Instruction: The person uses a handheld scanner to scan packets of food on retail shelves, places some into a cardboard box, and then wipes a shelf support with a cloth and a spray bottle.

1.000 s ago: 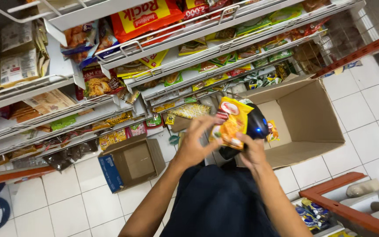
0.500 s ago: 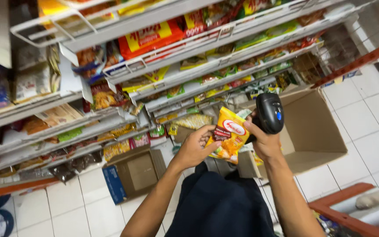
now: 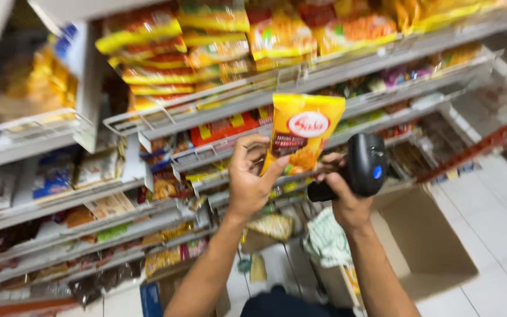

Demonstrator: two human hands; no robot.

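Overhead, the left hand (image 3: 247,182) held a yellow snack packet (image 3: 301,134) upright by its lower left edge, thumb across the front and fingers curled behind, closed on it. Packet sat raised in front of the wire shelves (image 3: 218,111), roughly level with the second rack. Right hand (image 3: 342,194) was wrapped closed around the grip of a black handheld barcode scanner (image 3: 364,166); scanner head sat just beside the packet's lower right corner, near it, contact not discernible. Shelves were stocked with yellow, red and orange snack bags (image 3: 148,41); image blurred, so details of those were unreadable. Below the hands, an open cardboard box (image 3: 429,246) stood on the white tiled floor (image 3: 500,217), flaps up. A smaller brown box (image 3: 165,282) sat against the shelf base to the left.
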